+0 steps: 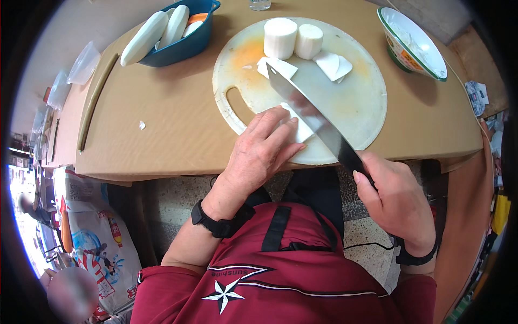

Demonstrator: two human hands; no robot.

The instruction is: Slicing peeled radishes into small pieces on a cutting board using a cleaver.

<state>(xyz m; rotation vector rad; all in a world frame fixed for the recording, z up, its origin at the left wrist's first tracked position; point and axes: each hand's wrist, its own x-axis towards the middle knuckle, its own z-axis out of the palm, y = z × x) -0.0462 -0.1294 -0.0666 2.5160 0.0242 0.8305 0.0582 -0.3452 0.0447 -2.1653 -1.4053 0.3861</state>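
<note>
My right hand [394, 194] grips the black handle of a broad kitchen knife [313, 117], whose blade slants across a round white cutting board [364, 101]. Beside the blade, the fingers of my left hand [263, 146] press down on a flat white vegetable piece [302, 127], likely radish. Flat white slices [285, 68] lie near the blade's tip, and more slices [332, 65] lie to their right. Two peeled white vegetable chunks, one thick [280, 38] and one smaller [309, 41], stand upright at the board's far side.
A blue plastic basin [182, 52] at the far left holds peeled white vegetables [145, 36] and something orange. At the far right, a green-rimmed bowl [425, 48] contains white shreds. A long thin rod [95, 105] lies along the table's left side. A clear container [260, 4] stands at the back.
</note>
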